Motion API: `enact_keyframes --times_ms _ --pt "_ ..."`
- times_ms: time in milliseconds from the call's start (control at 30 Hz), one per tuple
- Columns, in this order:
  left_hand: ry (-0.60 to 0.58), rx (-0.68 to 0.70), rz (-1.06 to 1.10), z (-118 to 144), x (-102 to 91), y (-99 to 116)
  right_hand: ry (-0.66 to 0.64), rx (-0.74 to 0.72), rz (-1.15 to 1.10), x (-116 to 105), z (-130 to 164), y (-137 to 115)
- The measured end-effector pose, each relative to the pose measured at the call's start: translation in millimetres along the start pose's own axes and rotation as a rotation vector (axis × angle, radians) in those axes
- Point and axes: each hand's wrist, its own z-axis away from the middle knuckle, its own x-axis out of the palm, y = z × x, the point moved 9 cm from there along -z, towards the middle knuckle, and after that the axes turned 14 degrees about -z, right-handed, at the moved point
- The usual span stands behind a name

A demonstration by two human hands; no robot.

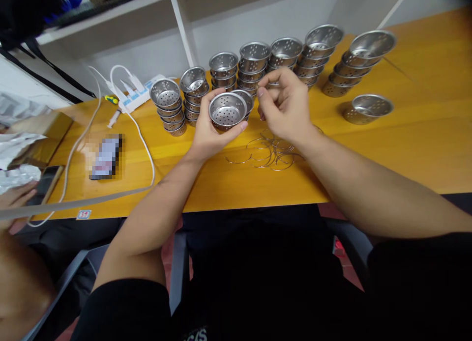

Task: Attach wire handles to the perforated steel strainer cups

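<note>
My left hand (207,134) is wrapped round a small perforated metal cup (227,110), tilted so that its holed bottom faces me. Just behind it shows the rim of another perforated cup (246,99), partly covered; whether the hand also holds that one I cannot tell. To the right, my right hand (285,105) is raised with thumb and fingers closed in a pinch. Anything between those fingertips is too small to make out. Below both hands, several thin curved wire pieces (275,154) lie in a loose tangle on the table.
Several stacks of perforated cups (254,56) stand along the back of the wooden table (424,149). A single cup (368,109) sits at right. At left are a power strip (142,96), cables, a blurred-out phone-like object (106,156) and another person's hand (16,196) by a phone (46,184).
</note>
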Motion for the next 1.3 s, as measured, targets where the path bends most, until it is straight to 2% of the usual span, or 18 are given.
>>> enact_keyframes --times_ms 167,467,733,900,1100,1233,1300 --pt "0.008 -0.009 -0.015 -2.6 -5.2 8.1 0.008 -0.013 -0.023 1.4 -1.0 -2.8" --pt "-0.076 -0.006 -0.070 0.4 -2.1 20.0 -0.028 0.144 0.074 23.1 1.7 -53.2" --pt "-0.190 0.005 -0.192 2.9 9.3 28.2 -0.037 0.196 0.130 30.9 5.9 -48.9" --pt "-0.152 -0.030 -0.157 0.6 6.8 23.8 -0.046 0.147 0.134 32.6 5.6 -50.9" --pt "-0.130 -0.054 -0.082 -2.1 5.6 24.7 -0.033 0.109 0.095 34.6 8.5 -39.0" --pt "-0.141 -0.078 -0.103 -5.3 -0.5 37.6 -0.033 0.092 0.096 38.8 8.9 -52.2" --pt "-0.150 -0.073 -0.097 -6.0 -3.3 41.5 -0.089 0.092 0.067 41.7 5.6 -67.0"
